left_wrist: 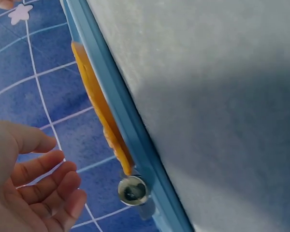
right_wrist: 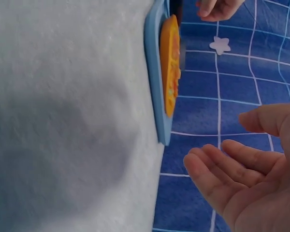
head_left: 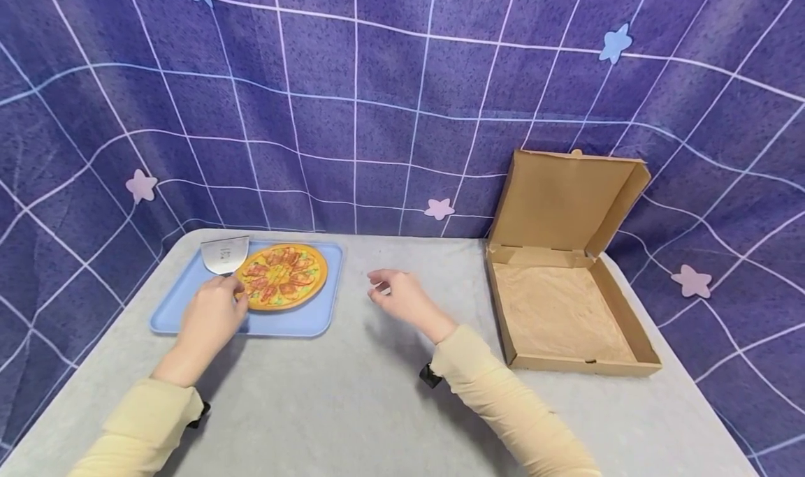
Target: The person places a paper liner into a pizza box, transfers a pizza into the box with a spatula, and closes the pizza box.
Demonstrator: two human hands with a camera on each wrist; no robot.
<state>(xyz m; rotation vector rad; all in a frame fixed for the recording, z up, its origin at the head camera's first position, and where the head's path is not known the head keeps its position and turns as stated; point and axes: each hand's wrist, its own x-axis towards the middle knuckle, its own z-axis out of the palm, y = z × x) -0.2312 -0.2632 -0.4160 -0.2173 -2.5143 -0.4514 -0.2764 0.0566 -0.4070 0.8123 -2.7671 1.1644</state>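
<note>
A toy pizza [head_left: 286, 276] with an orange crust lies on a blue tray [head_left: 172, 318] at the left of the table. Beside it on the tray is a pizza server with a metal blade [head_left: 224, 255]; its handle is mostly behind my left hand in the head view. My left hand [head_left: 212, 311] hovers over the tray's near side, by the pizza and the server. In the left wrist view its fingers [left_wrist: 48, 186] are loosely bent, apart from the round handle end [left_wrist: 134, 190]. My right hand [head_left: 405, 299] hangs above the table right of the tray, fingers relaxed and holding nothing.
An open cardboard pizza box [head_left: 585, 367] stands at the right, its lid [head_left: 560, 197] raised against the curtain and brown paper [head_left: 560, 306] inside. A purple curtain [head_left: 377, 128] with a line grid and stars hangs behind the grey table [head_left: 352, 407].
</note>
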